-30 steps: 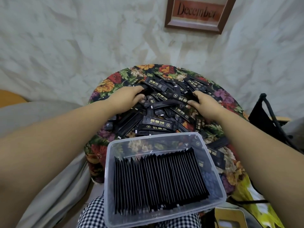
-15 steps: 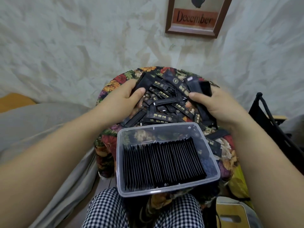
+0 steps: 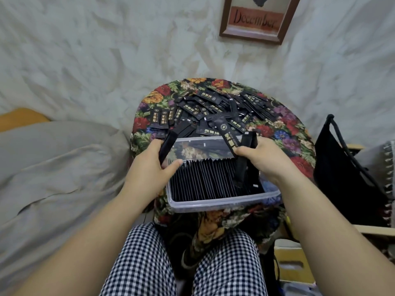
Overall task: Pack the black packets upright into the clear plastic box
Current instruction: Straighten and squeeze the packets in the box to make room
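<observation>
Both hands are over the clear plastic box, each gripping packets. Left hand curls round a slim bundle, long axis tilted with the top end leaning away and right, over the box's far-left corner. Right hand pinches a second stack, near vertical, its lower end dipping into the box at the right end of the row. One labelled packet splays out of that grip at a slant. Row stands on edge, stacked left to right, and fills the near part. The box's far strip is bare, directly below both hands. Right hand looks closer to seating its load. Loose pile lies beyond the box on the tabletop.
</observation>
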